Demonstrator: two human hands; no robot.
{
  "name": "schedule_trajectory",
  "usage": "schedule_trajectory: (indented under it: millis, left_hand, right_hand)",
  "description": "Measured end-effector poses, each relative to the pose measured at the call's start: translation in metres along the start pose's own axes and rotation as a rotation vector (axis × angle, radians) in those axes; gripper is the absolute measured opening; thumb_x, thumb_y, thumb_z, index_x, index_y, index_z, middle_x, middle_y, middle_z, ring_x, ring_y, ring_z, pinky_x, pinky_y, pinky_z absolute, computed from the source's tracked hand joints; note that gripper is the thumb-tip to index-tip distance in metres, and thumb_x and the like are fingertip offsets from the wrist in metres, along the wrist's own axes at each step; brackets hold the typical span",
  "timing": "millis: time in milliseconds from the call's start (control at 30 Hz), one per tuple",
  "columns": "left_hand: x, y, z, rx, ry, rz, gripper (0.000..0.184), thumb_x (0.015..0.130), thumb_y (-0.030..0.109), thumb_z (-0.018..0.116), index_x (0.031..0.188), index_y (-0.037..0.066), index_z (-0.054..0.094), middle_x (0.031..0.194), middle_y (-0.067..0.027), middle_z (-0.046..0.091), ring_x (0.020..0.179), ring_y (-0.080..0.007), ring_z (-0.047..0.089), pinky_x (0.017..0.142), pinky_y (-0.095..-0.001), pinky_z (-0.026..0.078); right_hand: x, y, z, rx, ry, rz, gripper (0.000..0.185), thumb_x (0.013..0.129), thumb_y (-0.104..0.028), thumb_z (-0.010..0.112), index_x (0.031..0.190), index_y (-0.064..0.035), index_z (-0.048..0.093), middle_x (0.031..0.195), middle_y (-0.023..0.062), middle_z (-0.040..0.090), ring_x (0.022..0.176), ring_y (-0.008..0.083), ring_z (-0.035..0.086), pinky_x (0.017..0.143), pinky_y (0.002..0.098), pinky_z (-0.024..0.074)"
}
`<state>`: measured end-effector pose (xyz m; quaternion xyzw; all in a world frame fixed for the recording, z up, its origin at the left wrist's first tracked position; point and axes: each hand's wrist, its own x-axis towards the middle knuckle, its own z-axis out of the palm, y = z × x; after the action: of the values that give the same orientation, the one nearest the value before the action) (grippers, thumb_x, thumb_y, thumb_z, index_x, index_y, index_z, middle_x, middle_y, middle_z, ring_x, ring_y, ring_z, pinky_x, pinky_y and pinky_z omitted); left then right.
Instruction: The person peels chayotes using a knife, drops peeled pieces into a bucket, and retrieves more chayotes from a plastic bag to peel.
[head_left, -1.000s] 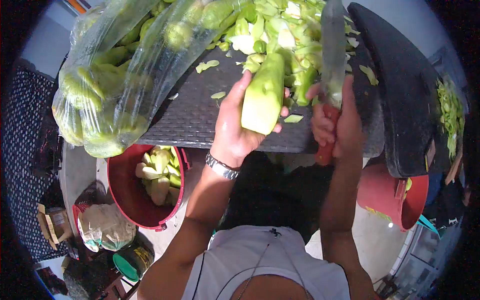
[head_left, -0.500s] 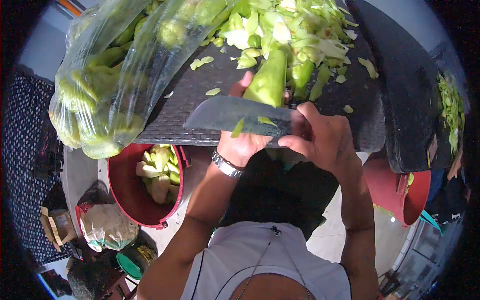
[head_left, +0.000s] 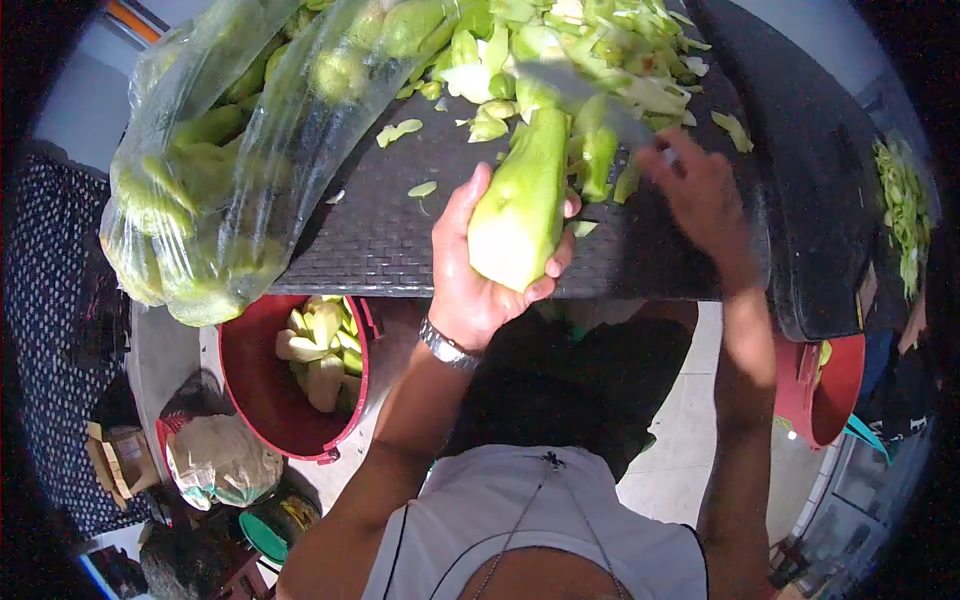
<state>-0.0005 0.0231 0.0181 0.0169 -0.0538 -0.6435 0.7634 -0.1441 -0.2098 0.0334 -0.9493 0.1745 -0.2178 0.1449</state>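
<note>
My left hand [head_left: 482,285], wearing a metal-banded watch, is wrapped round a long pale green chayote [head_left: 518,215]. Its pale cut end points toward me, over the front edge of the dark woven tabletop [head_left: 400,240]. Up and to the right, my right hand [head_left: 695,185] grips a wide-bladed knife [head_left: 610,110]. The blade is smeared by motion and slants up-left across the heap of green peelings [head_left: 600,60]. Blade and chayote are apart.
A clear plastic bag [head_left: 200,220] full of chayotes lies at the table's left. Below it stands a red bucket [head_left: 240,385] with peeled pieces inside. Another red bucket [head_left: 835,390] is at the right. A white sack [head_left: 225,460] sits on the floor.
My right hand has swung the knife from across the chayote's near end up and right to the peelings. The chayote has come nearer me, its pale cut end now exposed.
</note>
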Motion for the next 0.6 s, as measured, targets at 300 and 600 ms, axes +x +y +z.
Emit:
schedule_trajectory:
  millis: [300,600]
  left_hand:
    - [0.006,0.005,-0.01,0.189,0.261,0.16,0.056,0.103,0.052,0.048,0.13,0.004,0.057,0.11,-0.0172,0.069,0.091,-0.0312,0.07,0.072,-0.0472,0.061]
    - [0.007,0.0,-0.004,0.107,0.079,0.116,0.059,0.103,0.053,0.047,0.128,0.001,0.058,0.106,-0.0194,0.069,0.089,-0.0348,0.072,0.076,-0.0463,0.062]
  right_hand:
    - [-0.02,-0.051,-0.003,0.58,-0.217,0.37,0.04,0.096,-0.047,0.067,0.103,-0.0075,0.064,0.064,0.0102,0.058,0.052,0.0272,0.057,0.05,0.0387,0.0466]
    - [-0.055,-0.105,-0.013,0.364,-0.169,-0.151,0.058,0.084,-0.045,0.08,0.115,-0.0038,0.055,0.075,0.0088,0.068,0.068,0.0319,0.072,0.057,0.042,0.0555]
